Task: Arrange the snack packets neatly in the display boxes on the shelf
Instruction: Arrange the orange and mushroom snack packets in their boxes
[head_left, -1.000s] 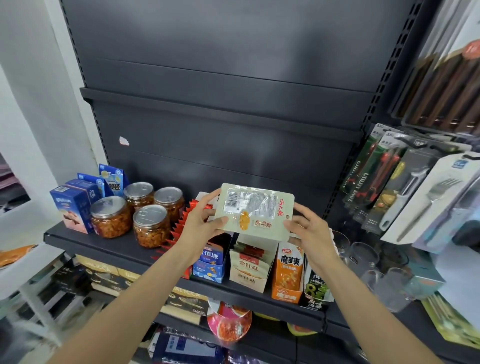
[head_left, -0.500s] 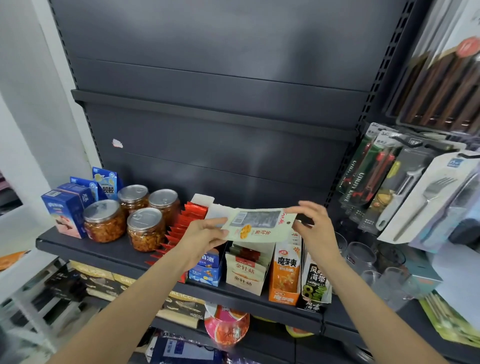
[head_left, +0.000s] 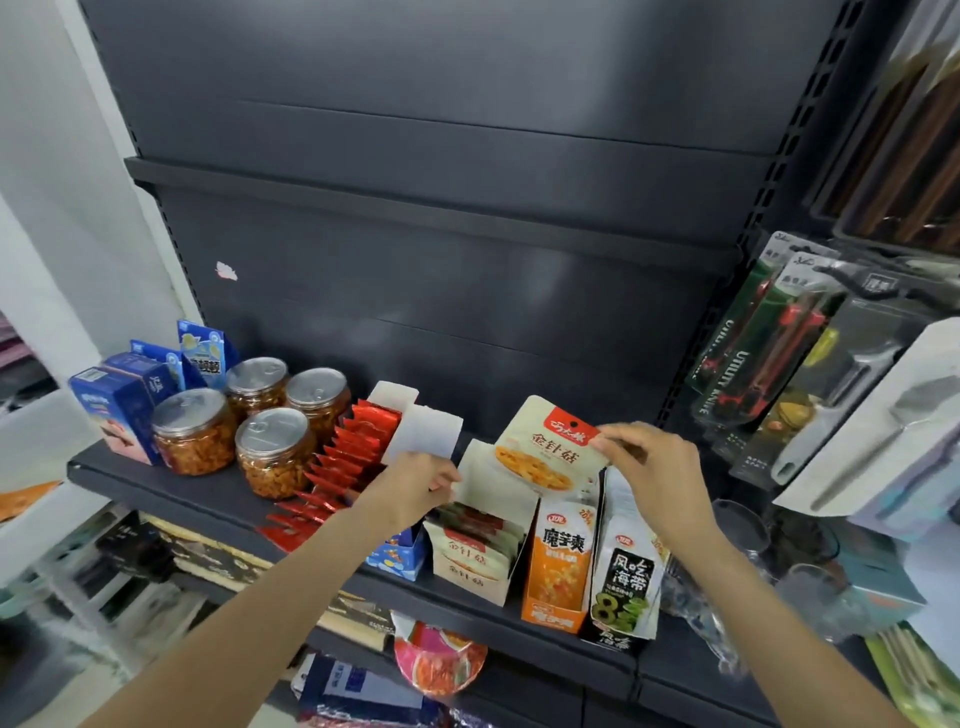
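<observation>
Dark metal shelf (head_left: 171, 499) at chest level, stocked left to right. Right hand (head_left: 652, 467) pinches the top right corner of a cream snack packet with a red header and an orange food picture (head_left: 550, 449), thumb and fingertips closed on its edge. Packet stands upright, front facing the camera, its lower part sunk behind the rear of the open cream cardboard display box (head_left: 483, 545). Left hand (head_left: 415, 486) grips the raised back flap of that box at its left edge, fingers curled round the card. Inside the box, a row of matching cream packets leans forward in a stack. Just right of the box, touching it, an orange display box of orange packets (head_left: 558, 571); beside that, a black packet with green seaweed print (head_left: 626, 587) at the front of its own row. Left of the cream box, a small blue carton (head_left: 397, 556), partly hidden by the left forearm. Further left, a long fanned row of red foil sachets (head_left: 337, 467) in a white tray. Four clear plastic jars with silver pull-tab lids (head_left: 272, 452) hold orange-brown contents, clustered together. Blue cartons (head_left: 122, 410) stand at the shelf's far left end. Carded kitchen utensils (head_left: 810, 389) hang on the neighbouring rack to the right; clear glasses (head_left: 743, 530) below them
</observation>
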